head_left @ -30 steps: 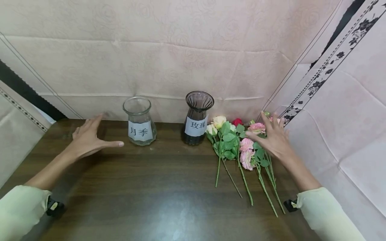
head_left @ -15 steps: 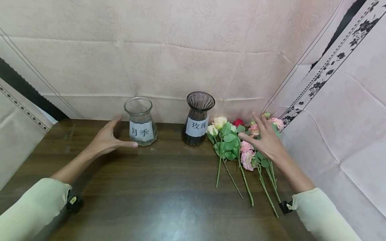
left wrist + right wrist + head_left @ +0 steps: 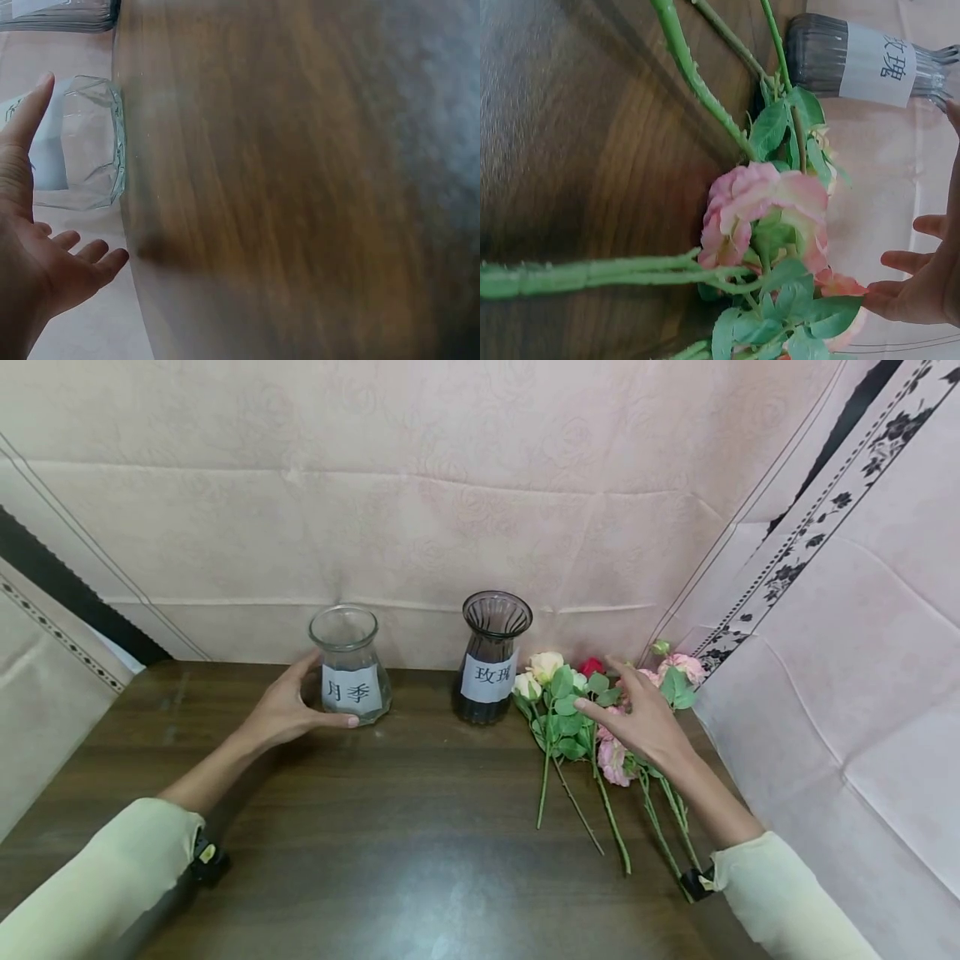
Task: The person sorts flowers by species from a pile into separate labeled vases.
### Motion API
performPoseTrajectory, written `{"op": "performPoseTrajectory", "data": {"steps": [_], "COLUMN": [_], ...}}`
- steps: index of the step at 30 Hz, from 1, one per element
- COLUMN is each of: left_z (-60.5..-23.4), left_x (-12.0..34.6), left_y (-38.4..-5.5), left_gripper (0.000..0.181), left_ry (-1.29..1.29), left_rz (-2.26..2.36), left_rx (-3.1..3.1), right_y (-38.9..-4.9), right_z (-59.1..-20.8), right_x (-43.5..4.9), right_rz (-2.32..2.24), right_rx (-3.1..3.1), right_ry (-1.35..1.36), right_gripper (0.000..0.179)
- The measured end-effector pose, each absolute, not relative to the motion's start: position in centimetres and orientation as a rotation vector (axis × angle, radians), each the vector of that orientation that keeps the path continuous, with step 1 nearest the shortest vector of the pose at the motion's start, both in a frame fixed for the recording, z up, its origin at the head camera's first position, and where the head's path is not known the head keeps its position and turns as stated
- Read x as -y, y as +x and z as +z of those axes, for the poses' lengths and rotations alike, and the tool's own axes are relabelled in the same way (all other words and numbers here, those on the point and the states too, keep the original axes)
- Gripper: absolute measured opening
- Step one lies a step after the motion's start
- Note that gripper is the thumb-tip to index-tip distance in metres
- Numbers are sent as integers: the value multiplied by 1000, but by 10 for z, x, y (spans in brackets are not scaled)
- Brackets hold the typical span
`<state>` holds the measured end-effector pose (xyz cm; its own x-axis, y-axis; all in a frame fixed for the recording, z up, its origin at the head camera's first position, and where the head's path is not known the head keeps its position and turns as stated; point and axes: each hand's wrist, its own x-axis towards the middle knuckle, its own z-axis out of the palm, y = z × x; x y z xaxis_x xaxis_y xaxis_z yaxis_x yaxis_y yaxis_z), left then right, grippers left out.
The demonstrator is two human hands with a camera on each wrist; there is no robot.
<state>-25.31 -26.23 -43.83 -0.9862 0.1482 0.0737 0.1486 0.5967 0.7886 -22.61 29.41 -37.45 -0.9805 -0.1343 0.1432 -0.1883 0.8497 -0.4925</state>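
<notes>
A clear glass vase [image 3: 351, 687] with a white paper label stands near the back of the table. My left hand [image 3: 288, 706] spreads around its left side, thumb across the front, fingers straight and loose. In the left wrist view, a gap shows between those fingers and the clear vase [image 3: 90, 150]. My right hand [image 3: 645, 722] hovers over the flowers, thumb and fingers spread, holding nothing. Below it lie pink flowers [image 3: 615, 762], partly hidden by the hand. The right wrist view shows a pink bloom [image 3: 769, 206] near the fingertips.
A dark glass vase [image 3: 487, 677], also labelled, stands between the clear vase and the flowers. Cream roses [image 3: 546, 665] and a red rose [image 3: 592, 666] lie right of it, stems toward the front. A pale cloth wall [image 3: 420, 527] closes off the table's back.
My left hand has moved right, up to the clear vase. My right hand has shifted left over the flowers, uncovering pink blooms at the far right.
</notes>
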Motion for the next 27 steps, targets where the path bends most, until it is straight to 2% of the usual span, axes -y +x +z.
{"op": "performPoseTrajectory", "data": {"steps": [16,23,27], "left_z": [-440,-437,-436], "left_x": [258,254,254], "left_y": [-256,-257,-256], "left_gripper": [136,133,128], "left_ry": [-227,-202,-193], "left_rz": [-1470,-1475,-1486], "left_rx": [2783,2789,2783], "right_y": [-219,-214,-209], "right_z": [-384,-392,-397], "right_x": [-286,-290,-295], "right_rz": [814,909,967], "right_rx": [2912,2837,2785], "right_ry": [236,255,253], "right_gripper": [101,90,78]}}
